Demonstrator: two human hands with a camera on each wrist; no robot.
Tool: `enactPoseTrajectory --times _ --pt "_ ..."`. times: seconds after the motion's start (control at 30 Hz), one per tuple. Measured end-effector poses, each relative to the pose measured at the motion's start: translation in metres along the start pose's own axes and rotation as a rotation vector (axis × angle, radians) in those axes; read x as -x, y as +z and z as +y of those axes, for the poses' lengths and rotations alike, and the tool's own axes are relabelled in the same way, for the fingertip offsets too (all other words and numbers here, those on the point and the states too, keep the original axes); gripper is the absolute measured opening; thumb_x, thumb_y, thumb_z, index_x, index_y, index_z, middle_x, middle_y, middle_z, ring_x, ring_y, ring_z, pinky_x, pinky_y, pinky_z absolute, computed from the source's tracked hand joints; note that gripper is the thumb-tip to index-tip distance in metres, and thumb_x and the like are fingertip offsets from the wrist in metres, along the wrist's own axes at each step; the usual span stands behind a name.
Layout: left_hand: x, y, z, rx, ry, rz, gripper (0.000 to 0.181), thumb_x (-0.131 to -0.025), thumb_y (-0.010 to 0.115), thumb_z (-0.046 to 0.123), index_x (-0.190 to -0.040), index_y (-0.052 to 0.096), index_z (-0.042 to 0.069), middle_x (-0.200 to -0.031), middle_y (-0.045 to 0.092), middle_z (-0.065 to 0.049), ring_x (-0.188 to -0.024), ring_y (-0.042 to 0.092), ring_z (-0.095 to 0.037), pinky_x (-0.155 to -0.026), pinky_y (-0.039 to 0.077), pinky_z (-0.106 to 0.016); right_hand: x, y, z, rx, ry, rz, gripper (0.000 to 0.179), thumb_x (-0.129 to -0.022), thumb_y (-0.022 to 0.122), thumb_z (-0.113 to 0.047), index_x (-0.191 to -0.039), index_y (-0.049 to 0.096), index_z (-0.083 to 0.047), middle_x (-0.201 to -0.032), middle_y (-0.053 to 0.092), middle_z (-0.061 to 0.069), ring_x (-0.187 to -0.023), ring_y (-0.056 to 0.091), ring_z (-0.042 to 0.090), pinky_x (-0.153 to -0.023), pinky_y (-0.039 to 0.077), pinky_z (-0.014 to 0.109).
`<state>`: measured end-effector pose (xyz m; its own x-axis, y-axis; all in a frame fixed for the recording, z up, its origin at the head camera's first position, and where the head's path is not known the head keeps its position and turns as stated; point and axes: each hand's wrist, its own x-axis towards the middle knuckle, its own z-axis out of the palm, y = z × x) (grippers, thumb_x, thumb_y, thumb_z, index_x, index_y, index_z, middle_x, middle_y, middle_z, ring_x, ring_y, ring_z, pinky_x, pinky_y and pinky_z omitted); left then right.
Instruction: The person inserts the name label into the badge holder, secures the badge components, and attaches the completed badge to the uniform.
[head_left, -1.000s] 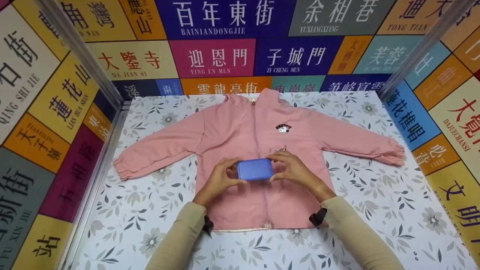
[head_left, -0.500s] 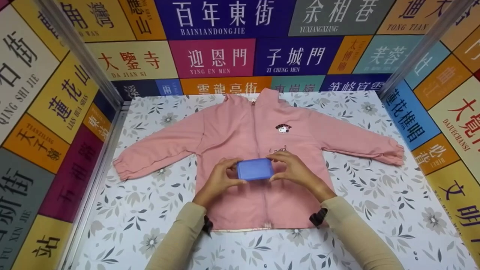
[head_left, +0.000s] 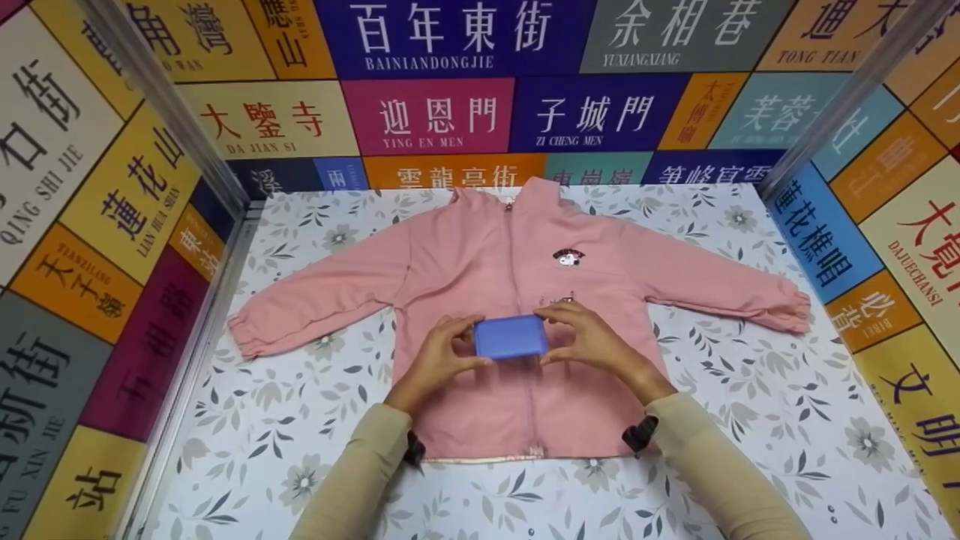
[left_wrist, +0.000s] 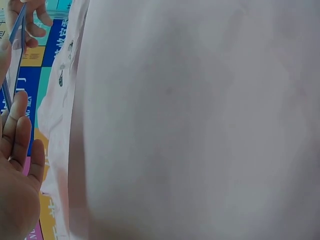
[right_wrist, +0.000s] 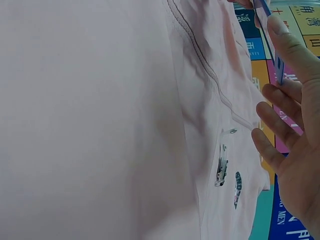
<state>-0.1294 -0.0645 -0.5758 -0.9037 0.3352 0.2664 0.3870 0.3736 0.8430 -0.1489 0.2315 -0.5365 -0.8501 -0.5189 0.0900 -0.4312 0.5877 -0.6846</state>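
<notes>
Both hands hold up a flat blue rectangular object (head_left: 511, 337) over the lower front of a pink jacket (head_left: 465, 262). Thumb and fingers of my left hand (head_left: 444, 356) pinch its left edge. At the right edge, my right hand (head_left: 592, 341) grips it the same way. Seen from the side in the right wrist view, the blue object (right_wrist: 279, 67) is thin, with a small cutout near one end; its exact kind cannot be told. The zipped jacket lies front up with both sleeves spread out. A small cartoon badge (head_left: 568, 258) marks its chest.
A white cloth with a leaf and flower print (head_left: 255, 420) covers the table under the jacket. Panels with coloured street-name signs (head_left: 435, 116) stand at the back and both sides, joined by metal corner posts (head_left: 187, 112).
</notes>
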Motion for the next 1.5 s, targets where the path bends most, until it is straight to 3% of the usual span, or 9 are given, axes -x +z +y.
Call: enactPoseTrajectory --times 0.27,0.43,0.57,0.73,0.93,1.1,1.3,1.5 --pt "0.000 -0.001 0.000 -0.006 0.012 0.002 0.074 -0.072 0.088 0.025 -0.135 0.059 0.002 -0.109 0.072 -0.011 -0.096 0.057 -0.023 -0.086 0.057 -0.036 -0.002 -0.001 0.001 -0.004 -0.028 0.027 0.067 -0.075 0.085 -0.024 -0.137 0.060 -0.015 -0.131 0.064 0.006 -0.116 0.060 0.030 -0.103 0.048 0.050" --pt "0.000 0.000 0.000 0.023 -0.007 -0.006 0.072 -0.074 0.087 0.024 -0.136 0.058 0.003 -0.113 0.072 -0.012 -0.101 0.059 -0.025 -0.090 0.057 -0.036 -0.004 0.001 0.002 -0.051 -0.053 0.095 0.054 -0.079 0.081 -0.019 -0.130 0.065 -0.011 -0.122 0.069 0.007 -0.108 0.063 0.028 -0.097 0.052 0.046" --pt "0.001 0.001 0.000 0.068 -0.020 -0.008 0.068 -0.076 0.085 0.023 -0.135 0.059 0.002 -0.113 0.072 -0.013 -0.103 0.061 -0.028 -0.090 0.057 -0.040 -0.005 0.003 0.002 -0.122 -0.009 0.158 0.042 -0.084 0.078 -0.022 -0.124 0.070 -0.015 -0.117 0.072 0.003 -0.103 0.064 0.023 -0.094 0.053 0.039" --pt "0.002 0.003 0.001 0.139 -0.039 0.012 0.055 -0.079 0.082 0.020 -0.130 0.065 0.006 -0.105 0.073 -0.015 -0.098 0.064 -0.030 -0.086 0.059 -0.041 -0.005 0.005 -0.001 -0.227 0.060 0.227 0.033 -0.085 0.077 -0.023 -0.118 0.074 -0.018 -0.112 0.073 0.001 -0.099 0.065 0.022 -0.087 0.053 0.027" --pt "0.006 0.007 0.002 0.190 -0.060 0.072 0.030 -0.084 0.077 0.014 -0.113 0.075 0.006 -0.097 0.075 -0.015 -0.088 0.067 -0.029 -0.075 0.059 -0.030 -0.007 0.005 -0.004 -0.359 0.082 0.315 0.021 -0.085 0.076 -0.015 -0.106 0.078 -0.016 -0.104 0.075 0.008 -0.092 0.067 0.015 -0.083 0.054 0.021" --pt "0.007 0.008 0.012 0.224 -0.095 0.066 0.019 -0.090 0.070 0.008 -0.107 0.076 0.000 -0.095 0.076 -0.019 -0.085 0.072 -0.032 -0.075 0.059 -0.025 -0.010 0.004 -0.012 -0.431 0.114 0.340 0.012 -0.087 0.074 -0.010 -0.097 0.078 -0.009 -0.097 0.075 0.013 -0.083 0.066 0.009 -0.075 0.055 0.020" --pt "0.009 0.002 0.033 0.319 -0.104 0.045 0.018 -0.093 0.065 0.003 -0.106 0.074 -0.006 -0.093 0.075 -0.023 -0.086 0.071 -0.042 -0.077 0.061 -0.033 -0.010 -0.007 -0.039 -0.486 0.113 0.342 0.010 -0.088 0.073 -0.010 -0.095 0.076 -0.003 -0.094 0.074 0.006 -0.081 0.065 0.007 -0.076 0.056 0.018" --pt "0.010 0.005 0.036 0.268 -0.100 0.057 0.016 -0.090 0.068 0.002 -0.103 0.075 -0.006 -0.092 0.076 -0.021 -0.085 0.073 -0.037 -0.078 0.061 -0.030 -0.013 -0.009 -0.047 -0.519 0.061 0.356 0.012 -0.088 0.072 -0.007 -0.095 0.075 0.003 -0.087 0.072 0.001 -0.077 0.063 0.005 -0.074 0.056 0.017"
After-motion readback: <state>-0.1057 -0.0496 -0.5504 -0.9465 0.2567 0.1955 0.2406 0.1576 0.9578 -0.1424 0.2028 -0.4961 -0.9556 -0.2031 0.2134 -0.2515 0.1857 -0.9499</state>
